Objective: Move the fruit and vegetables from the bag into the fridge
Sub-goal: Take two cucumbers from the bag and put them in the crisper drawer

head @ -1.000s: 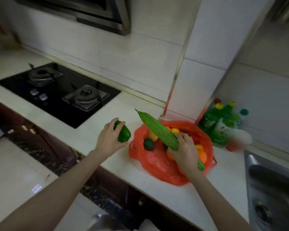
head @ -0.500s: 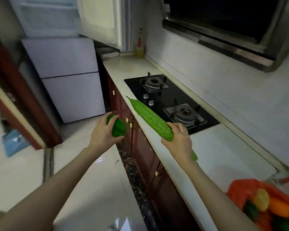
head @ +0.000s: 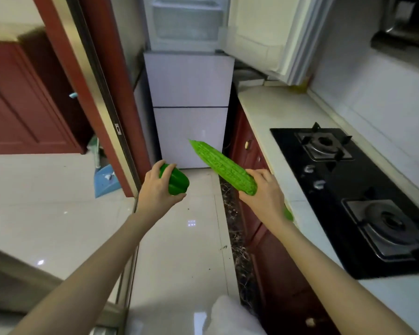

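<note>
Left hand wraps the green pepper; right hand grips the bitter gourd near its tail; that long front end could clip the fridge shelf.

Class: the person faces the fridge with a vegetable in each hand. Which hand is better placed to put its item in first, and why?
Probably the left hand: its green pepper is compact, while the right hand holds the long bitter gourd. The fridge's top compartment stands open ahead.
</note>
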`<state>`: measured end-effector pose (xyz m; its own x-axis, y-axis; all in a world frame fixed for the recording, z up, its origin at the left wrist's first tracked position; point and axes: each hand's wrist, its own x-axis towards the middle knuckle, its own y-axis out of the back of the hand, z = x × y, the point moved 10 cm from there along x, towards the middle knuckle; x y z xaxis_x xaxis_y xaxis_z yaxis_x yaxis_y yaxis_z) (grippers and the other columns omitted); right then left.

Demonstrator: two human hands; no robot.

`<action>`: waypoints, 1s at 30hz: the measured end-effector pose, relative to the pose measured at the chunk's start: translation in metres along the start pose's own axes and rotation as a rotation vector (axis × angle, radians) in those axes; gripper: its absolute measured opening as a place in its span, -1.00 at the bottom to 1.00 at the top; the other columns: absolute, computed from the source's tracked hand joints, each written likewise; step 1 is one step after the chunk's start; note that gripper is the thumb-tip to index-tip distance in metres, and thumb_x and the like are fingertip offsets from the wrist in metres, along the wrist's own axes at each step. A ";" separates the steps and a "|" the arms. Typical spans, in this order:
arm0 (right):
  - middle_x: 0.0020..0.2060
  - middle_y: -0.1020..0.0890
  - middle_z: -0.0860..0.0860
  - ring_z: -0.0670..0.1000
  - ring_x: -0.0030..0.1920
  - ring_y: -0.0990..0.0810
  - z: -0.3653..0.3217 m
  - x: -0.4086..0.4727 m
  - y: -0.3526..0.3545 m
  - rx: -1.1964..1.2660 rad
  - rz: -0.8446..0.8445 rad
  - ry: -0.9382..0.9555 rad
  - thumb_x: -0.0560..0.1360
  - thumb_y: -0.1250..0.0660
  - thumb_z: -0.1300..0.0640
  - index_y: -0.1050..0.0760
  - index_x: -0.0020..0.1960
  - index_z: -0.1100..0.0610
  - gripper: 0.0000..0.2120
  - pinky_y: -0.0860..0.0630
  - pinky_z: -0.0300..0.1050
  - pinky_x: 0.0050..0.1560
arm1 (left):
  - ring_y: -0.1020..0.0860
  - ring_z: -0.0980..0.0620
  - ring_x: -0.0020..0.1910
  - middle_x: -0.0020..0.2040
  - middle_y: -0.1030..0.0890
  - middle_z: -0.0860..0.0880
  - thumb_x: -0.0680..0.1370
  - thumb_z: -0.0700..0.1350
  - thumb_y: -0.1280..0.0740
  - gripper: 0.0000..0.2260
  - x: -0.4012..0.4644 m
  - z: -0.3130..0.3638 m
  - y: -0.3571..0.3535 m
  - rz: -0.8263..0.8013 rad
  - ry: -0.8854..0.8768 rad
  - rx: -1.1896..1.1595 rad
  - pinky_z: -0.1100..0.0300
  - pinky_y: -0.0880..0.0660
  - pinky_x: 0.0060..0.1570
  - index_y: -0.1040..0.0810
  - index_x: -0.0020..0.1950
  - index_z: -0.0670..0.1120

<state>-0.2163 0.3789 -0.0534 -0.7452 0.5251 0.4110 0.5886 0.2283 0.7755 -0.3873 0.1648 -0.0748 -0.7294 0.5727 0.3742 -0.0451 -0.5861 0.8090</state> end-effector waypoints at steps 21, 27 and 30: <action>0.03 -0.55 0.03 0.12 0.00 -0.51 0.012 0.432 -0.106 0.027 0.090 0.184 0.25 -0.50 0.11 -0.53 0.17 0.09 -0.51 -0.46 -0.06 -0.19 | -0.39 -0.24 0.23 0.37 -0.31 -0.15 0.26 0.04 -0.55 -0.26 0.414 -0.065 -0.029 0.143 0.001 0.102 -0.10 -0.40 0.18 -0.36 0.38 -0.06; 0.04 -0.53 0.03 0.11 0.00 -0.52 0.005 0.534 -0.132 0.032 0.094 0.227 0.28 -0.50 0.09 -0.51 0.20 0.09 -0.50 -0.47 -0.07 -0.19 | -0.36 -0.22 0.25 0.39 -0.30 -0.14 0.28 0.04 -0.55 -0.25 0.516 -0.085 -0.024 0.190 -0.001 0.111 -0.07 -0.40 0.16 -0.34 0.41 -0.05; 0.05 -0.52 0.03 0.11 0.03 -0.50 -0.003 0.582 -0.151 0.029 0.102 0.222 0.29 -0.48 0.07 -0.49 0.22 0.09 -0.49 -0.48 -0.05 -0.16 | -0.36 -0.23 0.26 0.40 -0.30 -0.14 0.28 0.03 -0.55 -0.26 0.564 -0.104 -0.023 0.210 -0.010 0.103 -0.08 -0.40 0.16 -0.35 0.40 -0.06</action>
<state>-0.7397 0.6474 0.0701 -0.7302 0.3539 0.5844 0.6707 0.2083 0.7119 -0.8682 0.4417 0.0709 -0.7087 0.4499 0.5434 0.1774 -0.6319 0.7545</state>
